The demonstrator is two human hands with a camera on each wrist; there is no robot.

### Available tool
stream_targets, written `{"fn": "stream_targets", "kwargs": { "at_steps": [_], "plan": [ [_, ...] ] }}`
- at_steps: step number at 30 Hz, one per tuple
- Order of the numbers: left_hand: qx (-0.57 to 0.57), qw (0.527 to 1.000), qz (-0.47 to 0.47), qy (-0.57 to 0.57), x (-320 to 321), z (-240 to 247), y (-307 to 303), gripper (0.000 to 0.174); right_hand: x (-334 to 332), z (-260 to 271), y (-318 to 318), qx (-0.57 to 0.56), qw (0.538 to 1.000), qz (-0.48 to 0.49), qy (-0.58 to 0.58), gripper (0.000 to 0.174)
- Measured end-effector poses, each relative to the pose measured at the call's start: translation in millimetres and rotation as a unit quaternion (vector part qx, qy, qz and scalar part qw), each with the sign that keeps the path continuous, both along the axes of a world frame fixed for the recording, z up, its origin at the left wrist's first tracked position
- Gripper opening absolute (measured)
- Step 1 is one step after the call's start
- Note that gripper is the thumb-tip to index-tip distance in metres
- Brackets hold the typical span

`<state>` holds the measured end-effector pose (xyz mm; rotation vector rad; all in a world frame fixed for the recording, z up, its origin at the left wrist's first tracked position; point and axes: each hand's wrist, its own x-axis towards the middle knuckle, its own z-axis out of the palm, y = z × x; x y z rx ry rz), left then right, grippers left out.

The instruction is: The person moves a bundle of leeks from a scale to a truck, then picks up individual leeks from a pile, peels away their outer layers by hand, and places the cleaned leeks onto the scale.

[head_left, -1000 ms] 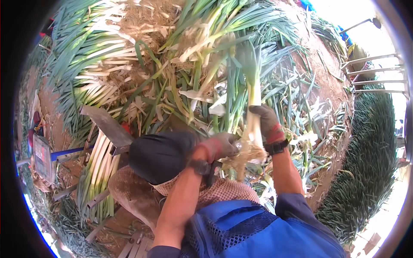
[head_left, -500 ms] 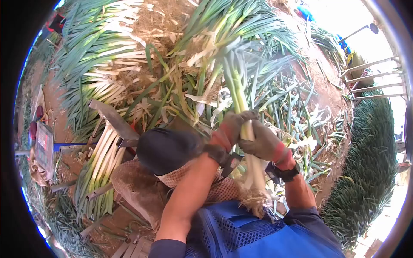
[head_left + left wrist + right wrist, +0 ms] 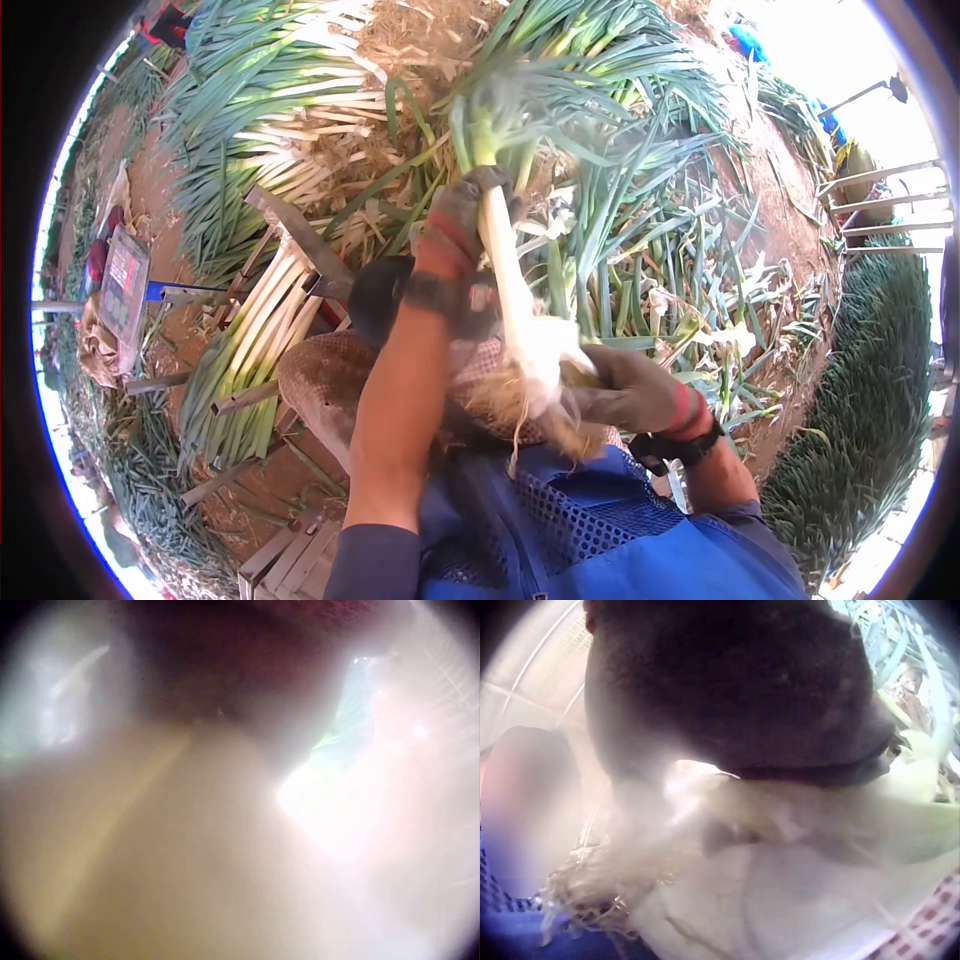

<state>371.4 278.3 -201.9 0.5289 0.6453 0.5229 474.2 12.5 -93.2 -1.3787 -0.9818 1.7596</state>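
Note:
A leek [image 3: 511, 265] with a long white shank slants across my lap, its green leaves upward and its stringy roots [image 3: 488, 395] low. My gloved left hand [image 3: 455, 220] grips the shank just below the leaves. Beside the root end, my gloved right hand [image 3: 635, 390] has its fingers curled on a loose pale outer layer. From the right wrist, the dark glove [image 3: 735, 690] bends over this pale layer [image 3: 780, 814], with the roots [image 3: 592, 896] beyond. The left wrist view is blurred, filled by the dark red glove [image 3: 225, 660] and a pale surface.
Leeks [image 3: 300, 150] lie heaped at the upper left. Stripped leaves [image 3: 650, 270] litter the ground ahead. On the left, a metal stand [image 3: 300, 235] holds trimmed leeks [image 3: 255, 340] near a scale display [image 3: 124, 285]. Dense green rows [image 3: 850, 400] run along the right.
My left hand has moved from the root end up the shank to below the leaves. My right hand has moved down to the root end, and pale outer layer now hangs loose there.

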Motion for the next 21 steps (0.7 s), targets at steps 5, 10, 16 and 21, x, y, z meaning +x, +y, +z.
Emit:
{"fn": "stream_targets", "kwargs": {
  "at_steps": [5,10,16,21],
  "plan": [
    [-0.005,0.997,0.032,0.074,23.4,-24.0,-1.6,0.019,22.9,57.4,-65.9,-0.119,0.956,-0.031,-0.267,0.029],
    [0.318,0.909,0.043,0.267,48.6,-107.6,15.9,0.022,64.6,78.2,-127.1,-0.174,0.922,-0.068,-0.339,0.024],
    [0.009,0.983,0.09,0.16,19.2,-72.6,55.1,0.019,171.1,26.7,-246.2,-0.195,0.813,-0.317,-0.449,0.023],
    [0.011,0.988,0.113,0.104,25.3,-106.2,57.8,0.013,134.1,-41.3,-149.6,-0.022,0.793,-0.155,-0.589,0.058]
  ]
}}
